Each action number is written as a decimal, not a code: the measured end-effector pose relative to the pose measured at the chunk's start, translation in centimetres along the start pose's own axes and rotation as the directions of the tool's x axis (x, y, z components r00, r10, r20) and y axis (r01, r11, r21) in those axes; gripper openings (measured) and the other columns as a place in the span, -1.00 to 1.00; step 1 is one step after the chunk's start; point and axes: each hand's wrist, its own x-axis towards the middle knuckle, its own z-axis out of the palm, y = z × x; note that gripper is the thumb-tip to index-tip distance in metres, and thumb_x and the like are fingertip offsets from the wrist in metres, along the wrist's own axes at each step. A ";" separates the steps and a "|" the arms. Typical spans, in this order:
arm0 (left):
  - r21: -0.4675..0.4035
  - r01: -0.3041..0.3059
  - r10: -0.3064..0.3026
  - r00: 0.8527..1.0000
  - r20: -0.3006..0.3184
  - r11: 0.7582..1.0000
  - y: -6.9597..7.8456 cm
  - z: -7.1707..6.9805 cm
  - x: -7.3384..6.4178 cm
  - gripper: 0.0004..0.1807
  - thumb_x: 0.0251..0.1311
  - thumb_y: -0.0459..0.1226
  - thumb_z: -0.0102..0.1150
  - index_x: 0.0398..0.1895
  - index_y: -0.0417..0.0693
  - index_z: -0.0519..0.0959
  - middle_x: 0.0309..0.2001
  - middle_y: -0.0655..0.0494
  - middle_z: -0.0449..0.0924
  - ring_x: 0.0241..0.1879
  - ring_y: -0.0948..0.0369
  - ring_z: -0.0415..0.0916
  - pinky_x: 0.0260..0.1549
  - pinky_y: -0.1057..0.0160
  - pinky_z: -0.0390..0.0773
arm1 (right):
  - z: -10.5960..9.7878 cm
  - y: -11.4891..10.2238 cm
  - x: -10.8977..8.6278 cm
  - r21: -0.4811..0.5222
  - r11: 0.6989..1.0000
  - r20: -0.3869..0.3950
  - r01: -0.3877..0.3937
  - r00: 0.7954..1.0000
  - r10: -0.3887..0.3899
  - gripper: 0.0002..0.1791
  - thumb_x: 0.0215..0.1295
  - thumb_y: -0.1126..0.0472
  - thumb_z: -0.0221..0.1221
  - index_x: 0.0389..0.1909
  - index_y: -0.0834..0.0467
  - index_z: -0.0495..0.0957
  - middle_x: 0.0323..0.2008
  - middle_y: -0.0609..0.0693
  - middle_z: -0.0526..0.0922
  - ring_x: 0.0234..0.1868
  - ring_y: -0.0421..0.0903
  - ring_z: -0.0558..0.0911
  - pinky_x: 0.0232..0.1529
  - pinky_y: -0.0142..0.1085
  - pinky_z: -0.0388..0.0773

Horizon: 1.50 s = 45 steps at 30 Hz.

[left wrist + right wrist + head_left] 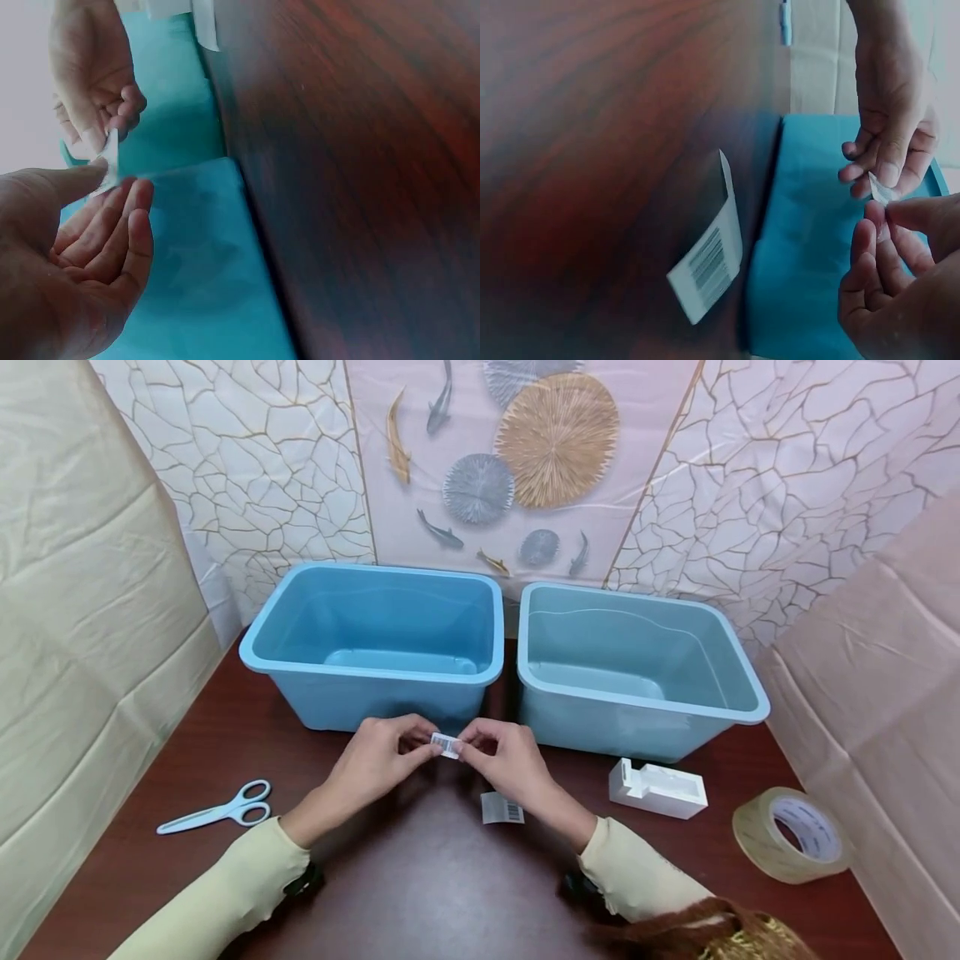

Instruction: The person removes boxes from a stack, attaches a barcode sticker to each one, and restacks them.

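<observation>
A small white barcode label (446, 745) is held up between both hands, in front of the blue bin (390, 702). My left hand (378, 756) pinches its left end between thumb and fingers. The right end is pinched by my right hand (516, 762). Seen from the left wrist, the label (111, 161) looks thin and slightly bent. Below the right hand, a second piece of paper (709, 266) with a printed barcode lies on the table, one end curling up.
A greyer blue bin (622, 727) stands right of the first. Light blue scissors (213, 814) lie at the left of the dark wooden table (442, 885). A white tape dispenser (660, 789) and a roll of clear tape (791, 835) are at the right. Fabric walls enclose the table.
</observation>
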 end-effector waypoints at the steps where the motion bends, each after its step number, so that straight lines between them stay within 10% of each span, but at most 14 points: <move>1: -0.024 0.032 -0.032 0.999 0.002 0.999 -0.1 -0.3 -0.1 -0.89 0.28 -0.16 0.49 -0.18 0.09 0.78 -0.28 0.29 0.84 -0.29 0.39 0.76 -0.30 0.26 0.72 | 0.3 -0.2 0.2 -0.015 1.000 -0.004 0.026 1.000 -0.026 -0.90 0.40 0.11 0.39 -0.35 -0.14 0.75 -0.44 -0.27 0.76 -0.48 -0.17 0.58 -0.45 -0.37 0.50; 9: -0.102 0.132 -0.144 0.983 -0.113 0.986 -0.9 -1.9 -0.8 -0.95 0.35 -0.17 0.43 -0.28 0.12 0.77 -0.42 0.20 0.82 -0.46 0.39 0.70 -0.45 0.39 0.61 | 3.0 -1.9 1.9 0.115 0.993 -0.114 -0.015 0.993 0.028 -0.94 0.29 0.14 0.47 -0.32 -0.02 0.77 -0.40 -0.14 0.83 -0.36 -0.26 0.75 -0.31 -0.40 0.66; 23: -0.025 0.213 -0.213 0.945 -0.250 0.977 -1.5 -4.5 0.1 -0.87 0.36 -0.14 0.42 -0.27 0.04 0.84 -0.47 0.19 0.81 -0.52 0.33 0.69 -0.58 0.34 0.50 | 7.1 -4.6 4.1 0.133 0.988 -0.390 0.077 0.920 -0.019 -0.95 0.28 0.08 0.49 -0.32 -0.05 0.84 -0.39 -0.16 0.85 -0.39 -0.36 0.75 -0.41 -0.45 0.60; 36: 0.007 0.197 -0.191 0.955 -0.226 0.980 -1.5 -4.6 0.5 -0.82 0.40 -0.14 0.37 -0.19 -0.02 0.84 -0.42 0.12 0.84 -0.49 0.30 0.75 -0.58 0.34 0.51 | 7.5 -4.2 4.3 0.255 0.963 -0.371 0.087 0.929 0.014 -0.91 0.36 0.17 0.42 -0.20 0.08 0.83 -0.31 -0.03 0.88 -0.52 -0.18 0.78 -0.50 -0.37 0.69; 45: 0.141 0.069 -0.039 0.978 -0.205 0.988 -1.1 -5.1 0.0 -0.66 0.55 -0.23 0.15 -0.49 -0.02 0.64 -0.72 0.20 0.36 -0.76 0.33 0.21 -0.73 0.31 0.25 | 6.1 -3.3 3.2 0.287 0.949 -0.280 0.130 0.959 -0.047 -0.83 0.41 0.19 0.38 -0.03 0.09 0.79 -0.13 -0.07 0.87 -0.22 -0.19 0.84 -0.21 -0.37 0.76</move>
